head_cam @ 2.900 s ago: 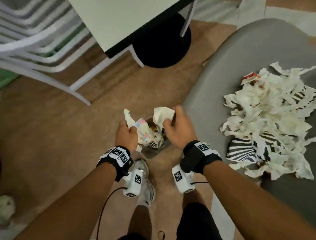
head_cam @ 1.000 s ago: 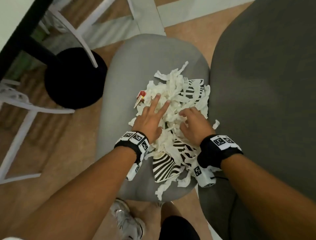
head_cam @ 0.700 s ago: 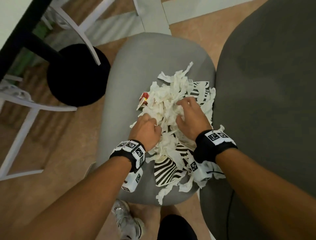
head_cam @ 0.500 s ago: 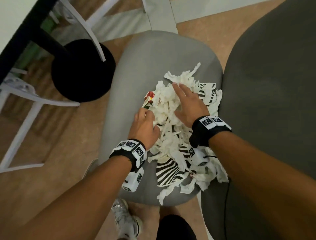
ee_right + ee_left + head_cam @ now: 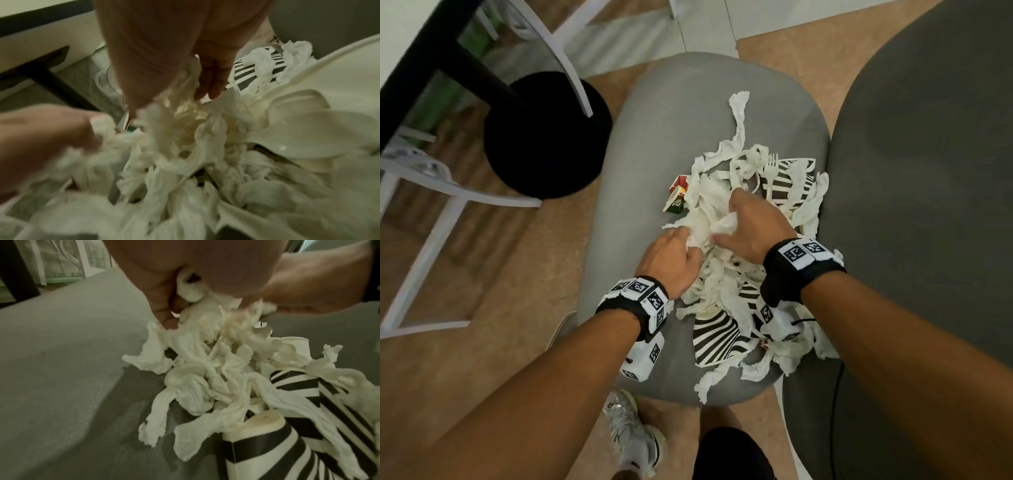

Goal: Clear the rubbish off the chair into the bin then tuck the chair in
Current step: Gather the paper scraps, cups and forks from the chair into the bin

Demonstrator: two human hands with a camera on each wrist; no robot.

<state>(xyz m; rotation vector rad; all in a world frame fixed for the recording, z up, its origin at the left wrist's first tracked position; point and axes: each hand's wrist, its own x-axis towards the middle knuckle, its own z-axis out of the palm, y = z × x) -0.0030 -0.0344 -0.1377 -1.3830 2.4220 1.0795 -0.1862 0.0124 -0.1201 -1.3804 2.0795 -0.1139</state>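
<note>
A pile of torn white tissue (image 5: 726, 291) lies on the grey chair seat (image 5: 671, 113), mixed with black-and-white striped paper cups (image 5: 717, 337), a plastic fork (image 5: 770, 168) and a small red and green carton (image 5: 678, 195). My left hand (image 5: 690, 245) grips a wad of tissue at the pile's left edge; the left wrist view shows its fingers (image 5: 162, 305) curled round it. My right hand (image 5: 726, 219) bunches tissue just beyond, and strips hang from its fingers (image 5: 213, 76). The bin is out of view.
A black round table base (image 5: 544, 137) stands on the floor left of the chair, with a white chair frame (image 5: 448, 192) beyond it. A dark grey seat (image 5: 928, 171) adjoins on the right. My shoe (image 5: 633, 438) is below the chair's near edge.
Earlier both hands held tissue over the bin. A second ago they lay spread on the pile; now both have curled and drawn together, bunching tissue near the pile's middle.
</note>
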